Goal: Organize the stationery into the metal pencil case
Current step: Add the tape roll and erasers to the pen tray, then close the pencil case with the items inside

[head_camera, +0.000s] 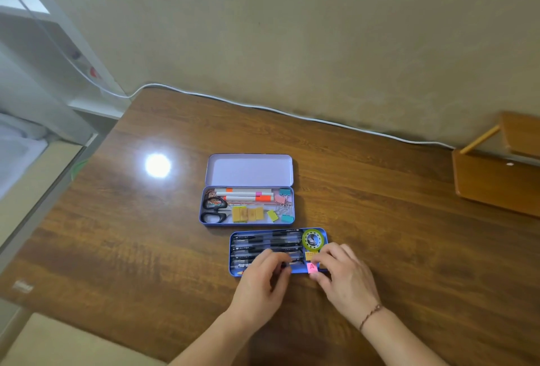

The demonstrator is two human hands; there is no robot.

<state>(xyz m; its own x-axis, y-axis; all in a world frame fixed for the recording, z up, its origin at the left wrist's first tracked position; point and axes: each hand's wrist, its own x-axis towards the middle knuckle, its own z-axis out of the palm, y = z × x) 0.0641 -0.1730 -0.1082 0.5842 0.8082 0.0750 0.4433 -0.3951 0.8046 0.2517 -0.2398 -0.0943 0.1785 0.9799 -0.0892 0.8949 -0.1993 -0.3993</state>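
Near the table's front edge, the blue inner tray (233, 251) of the metal pencil case (248, 205) is being filled: black pens (263, 244) are steadied by the left hand (263, 278), fingertips pinching one, while a pink eraser (312, 267) marked "A" is pinched by the right hand (342, 272), apparently for slotting beside the tape roll (313, 239).
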